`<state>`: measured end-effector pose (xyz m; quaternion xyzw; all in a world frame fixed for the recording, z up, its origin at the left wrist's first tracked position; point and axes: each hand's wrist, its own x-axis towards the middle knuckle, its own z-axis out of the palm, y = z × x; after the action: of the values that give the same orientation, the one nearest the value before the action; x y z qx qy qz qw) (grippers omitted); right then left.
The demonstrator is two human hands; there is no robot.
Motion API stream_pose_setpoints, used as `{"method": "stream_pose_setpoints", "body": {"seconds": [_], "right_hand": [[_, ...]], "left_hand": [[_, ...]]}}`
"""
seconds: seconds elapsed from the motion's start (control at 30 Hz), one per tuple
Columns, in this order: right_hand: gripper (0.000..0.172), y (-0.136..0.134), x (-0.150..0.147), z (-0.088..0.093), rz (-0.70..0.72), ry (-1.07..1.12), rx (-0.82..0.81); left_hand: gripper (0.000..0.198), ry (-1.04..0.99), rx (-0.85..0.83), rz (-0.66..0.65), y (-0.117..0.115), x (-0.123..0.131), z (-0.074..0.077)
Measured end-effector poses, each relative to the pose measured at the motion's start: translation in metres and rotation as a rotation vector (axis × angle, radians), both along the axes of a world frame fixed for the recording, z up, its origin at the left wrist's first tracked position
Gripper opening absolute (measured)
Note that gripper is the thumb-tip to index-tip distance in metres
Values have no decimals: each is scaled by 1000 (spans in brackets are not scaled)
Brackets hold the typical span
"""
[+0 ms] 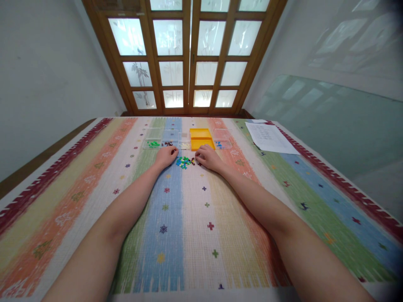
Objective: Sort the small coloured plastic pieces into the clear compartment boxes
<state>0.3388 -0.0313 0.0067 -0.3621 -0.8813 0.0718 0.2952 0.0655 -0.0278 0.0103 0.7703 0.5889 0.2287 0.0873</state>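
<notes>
A small pile of mixed coloured pieces [184,162], mostly blue and green with some yellow and dark red, lies on the tablecloth between my hands. Left of the pile, my left hand [166,157] rests with its fingers curled and pressed together; whatever they hold is too small to make out. My right hand [209,158] is at the pile's right edge, fingers bent and closed beside a few dark pieces, and what is in them is hidden. Just behind my right hand stands an open yellow box [201,133].
A row of clear open boxes runs behind the hands: green pieces [153,144], dark brown pieces [167,144], whitish pieces [185,145] and, right of the yellow box, blue pieces [218,144]. A printed paper sheet [271,137] lies at the far right of the striped tablecloth [195,235].
</notes>
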Motion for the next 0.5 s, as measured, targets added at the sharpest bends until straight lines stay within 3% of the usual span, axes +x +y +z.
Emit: {"method": "stream_pose_setpoints", "body": {"seconds": [0.27, 0.5], "right_hand": [[13, 21, 19, -7, -396, 209, 44], [21, 32, 32, -10, -586, 256, 79]], "left_hand": [[28, -8, 12, -22, 0, 0, 0], [28, 6, 2, -14, -1, 0, 1]]}}
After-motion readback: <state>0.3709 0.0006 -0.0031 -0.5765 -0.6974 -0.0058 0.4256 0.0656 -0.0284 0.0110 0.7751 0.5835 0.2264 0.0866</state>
